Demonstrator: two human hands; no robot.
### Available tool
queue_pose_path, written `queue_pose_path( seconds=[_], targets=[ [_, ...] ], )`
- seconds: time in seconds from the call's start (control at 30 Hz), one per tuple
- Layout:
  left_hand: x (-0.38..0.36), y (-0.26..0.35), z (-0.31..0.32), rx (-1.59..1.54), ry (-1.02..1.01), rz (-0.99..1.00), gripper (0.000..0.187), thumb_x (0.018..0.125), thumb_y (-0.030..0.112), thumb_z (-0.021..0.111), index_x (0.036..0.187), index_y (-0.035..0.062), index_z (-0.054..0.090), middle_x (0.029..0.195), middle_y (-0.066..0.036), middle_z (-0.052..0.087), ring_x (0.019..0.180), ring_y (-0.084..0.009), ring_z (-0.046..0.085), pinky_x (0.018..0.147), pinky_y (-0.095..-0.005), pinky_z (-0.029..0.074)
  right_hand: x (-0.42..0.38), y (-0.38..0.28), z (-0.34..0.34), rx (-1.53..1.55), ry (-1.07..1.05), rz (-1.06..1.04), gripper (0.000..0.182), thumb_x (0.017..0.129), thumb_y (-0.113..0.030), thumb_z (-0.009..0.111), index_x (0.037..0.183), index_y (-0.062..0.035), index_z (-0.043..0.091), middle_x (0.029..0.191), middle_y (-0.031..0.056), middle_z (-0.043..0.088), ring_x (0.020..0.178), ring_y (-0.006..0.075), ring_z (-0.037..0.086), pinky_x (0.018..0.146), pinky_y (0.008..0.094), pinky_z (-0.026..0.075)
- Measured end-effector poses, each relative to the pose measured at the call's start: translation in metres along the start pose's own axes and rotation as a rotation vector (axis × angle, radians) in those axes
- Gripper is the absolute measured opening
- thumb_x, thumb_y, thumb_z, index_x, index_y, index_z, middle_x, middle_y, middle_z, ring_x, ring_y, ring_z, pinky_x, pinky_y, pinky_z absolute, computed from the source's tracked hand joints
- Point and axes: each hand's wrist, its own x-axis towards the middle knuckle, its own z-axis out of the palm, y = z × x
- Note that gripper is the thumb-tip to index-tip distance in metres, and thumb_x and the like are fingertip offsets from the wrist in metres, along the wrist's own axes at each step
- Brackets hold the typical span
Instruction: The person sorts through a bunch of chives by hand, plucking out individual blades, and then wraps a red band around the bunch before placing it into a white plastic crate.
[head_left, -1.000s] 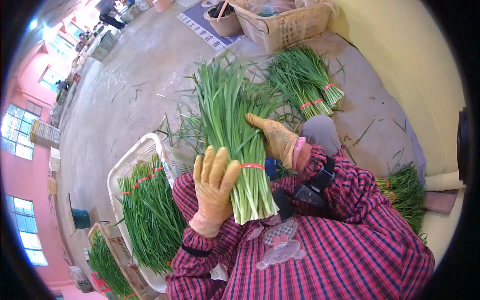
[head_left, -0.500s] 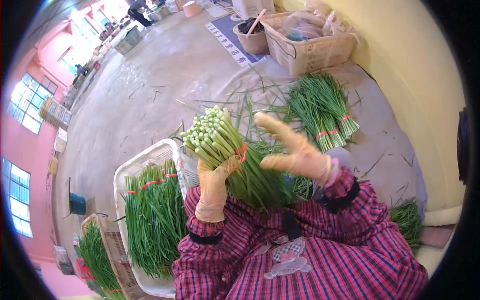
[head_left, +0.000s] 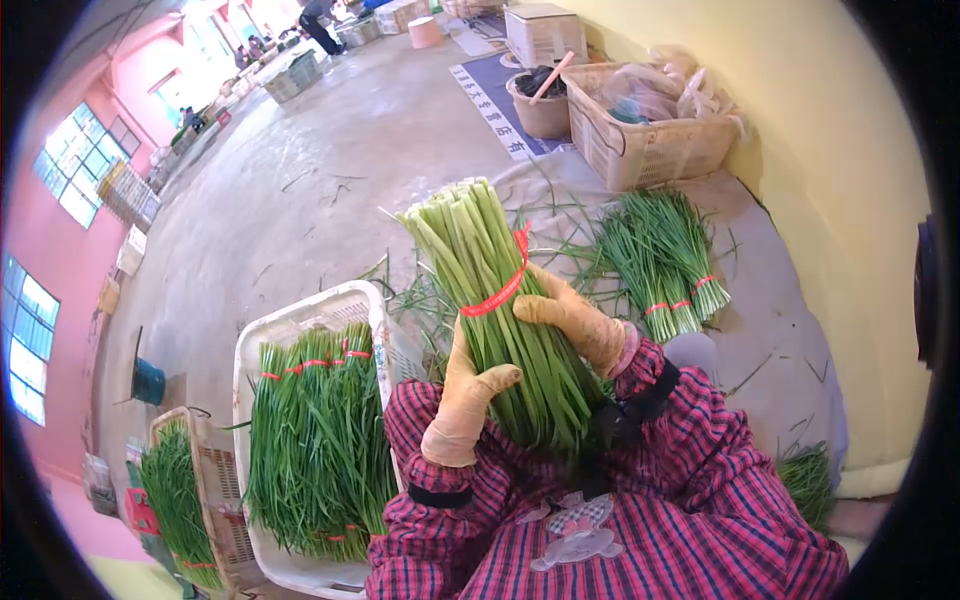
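Both of my gloved hands are wrapped round one thick bunch of garlic chives [head_left: 500, 345], held up in front of my chest. Its pale cut ends point up and away from me, and the green leaves hang toward my lap. A red tie [head_left: 497, 290] circles the stems. My left hand [head_left: 465, 395] grips the bunch from the left, below the tie, with the thumb across the leaves. On the other side my right hand [head_left: 575, 320] closes on it just under the tie. The fingers behind the bunch are hidden.
Left of me a white basket [head_left: 243, 400] holds tied green bunches, with another basket [head_left: 215, 470] beyond it. Tied bunches [head_left: 660, 260] lie on a ground sheet to the right. Farther off stand a bucket [head_left: 540, 112] and a crate of plastic bags [head_left: 650, 155].
My right hand, raised and spread before, has come down onto the bunch. The bunch has turned more upright, showing its side and tie, and my left hand sits lower on it.
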Motion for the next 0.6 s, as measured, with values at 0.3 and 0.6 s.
queue_pose_path(
  seconds=[0.3,0.6],
  targets=[
    [-0.016,-0.009,-0.002,-0.229,-0.030,-0.053,0.064,0.074,0.017,0.075,0.131,0.0005,0.050,0.117,-0.008,0.062,0.109,-0.0209,0.059,0.095,-0.0342,0.048,0.001,0.005,0.015,-1.323,0.136,-0.550,0.073,0.090,-0.022,0.066,0.149,-0.0004,0.030,0.138,0.0124,0.049,0.127,0.0206,0.046,0.108,0.0342,0.035],
    [-0.015,-0.051,-0.031,-0.201,-0.102,-0.125,0.055,0.079,0.010,0.077,0.128,0.0006,0.053,0.111,-0.009,0.066,0.095,-0.0176,0.065,0.077,-0.0292,0.054,0.024,-0.039,0.036,-0.524,-0.041,-0.315,0.058,0.094,-0.014,0.056,0.149,-0.0093,0.037,0.129,0.0102,0.056,0.116,0.0151,0.051,0.101,0.0300,0.042]
  ],
)
